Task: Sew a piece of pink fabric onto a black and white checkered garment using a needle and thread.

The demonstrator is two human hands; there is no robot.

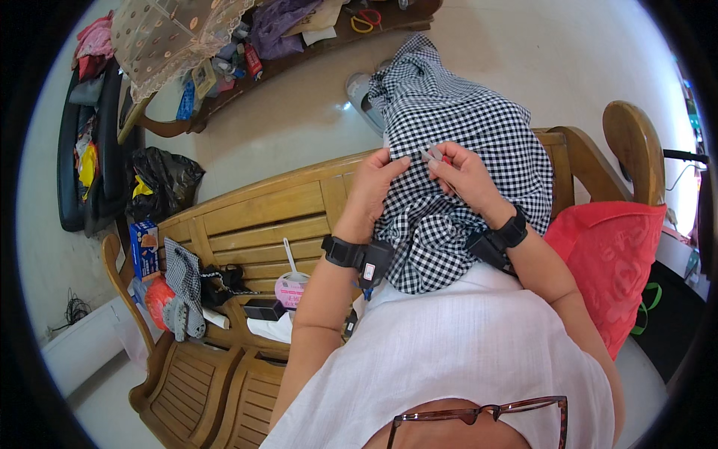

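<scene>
A black-and-white gingham cloth [465,120] lies over my lap and hangs past my knees towards the floor. My left hand [374,179] pinches it near its left edge, thumb against the fingers. My right hand [463,174] holds a small cutting tool, seemingly thread snips [432,152], with pale metal tips and a bit of red by the fingers. The tips point up and left, just over the cloth and a short way from my left hand. Most of the tool is hidden by my fingers. Nearer my waist the cloth is bunched in folds.
I sit on a slatted wooden bench [263,210]. On it at left are a fan [291,286], a black box [265,309], a blue carton [144,250] and checked fabric [183,269]. A red cushion [606,264] is at right. Scissors [364,21] lie on the cluttered low table [291,59].
</scene>
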